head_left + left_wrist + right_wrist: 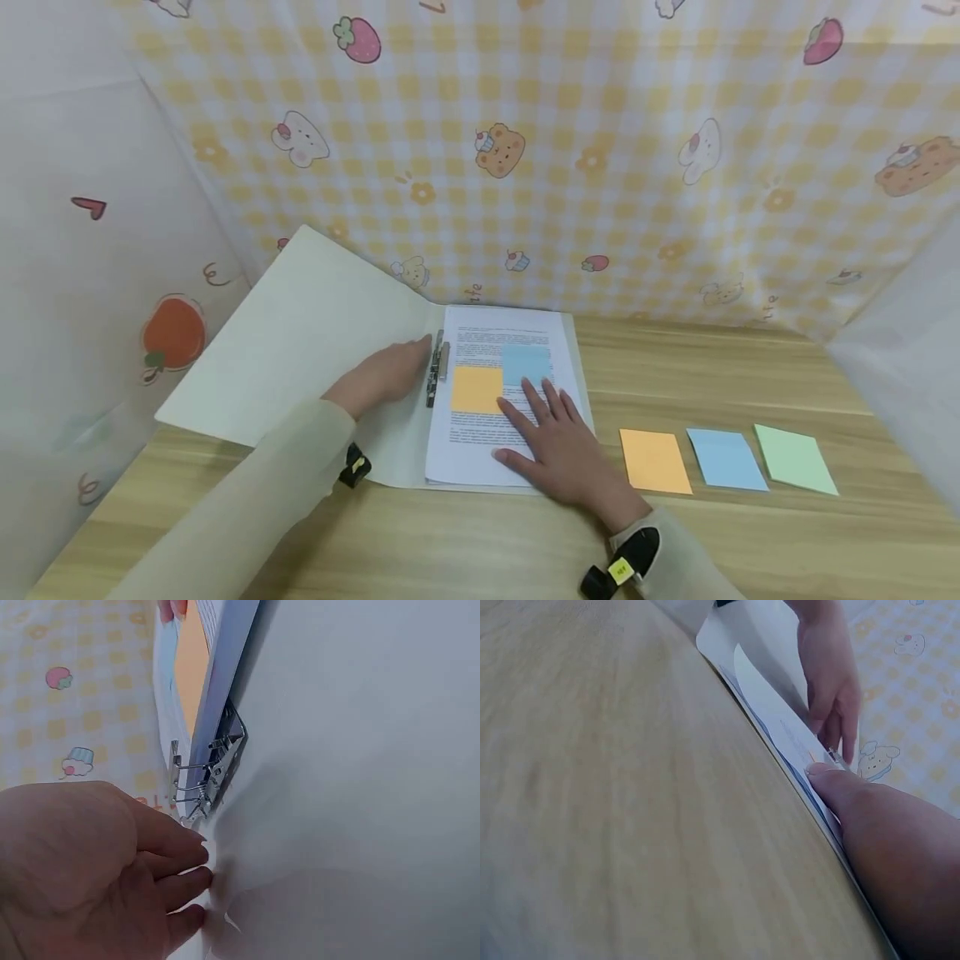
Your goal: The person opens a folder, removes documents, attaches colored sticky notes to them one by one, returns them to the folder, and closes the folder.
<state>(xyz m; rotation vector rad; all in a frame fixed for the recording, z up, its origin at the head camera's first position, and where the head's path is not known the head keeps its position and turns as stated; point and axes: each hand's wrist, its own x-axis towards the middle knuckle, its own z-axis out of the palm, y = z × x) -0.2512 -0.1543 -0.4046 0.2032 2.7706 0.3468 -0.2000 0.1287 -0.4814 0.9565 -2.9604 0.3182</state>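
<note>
A white folder [322, 325] lies spread out, its left cover raised at an angle. On its right side sits a stack of printed sheets [480, 462], with an orange sticky note [476, 390] and a blue sticky note [525, 362] on the top page. Along the sheets' left edge is a metal lever clip [202, 780]. My left hand [386, 372] is beside the clip, its fingertips touching the folder near the fold and nothing in its grasp. With fingers spread, my right hand [558, 450] rests on the lower right of the sheets, partly covering the text.
Right of the folder, an orange note [655, 461], a blue note [727, 459] and a green note [796, 459] lie in a row on the wooden table [465, 542]. A checked cloth [600, 208] hangs behind, and pale cloth encloses both sides.
</note>
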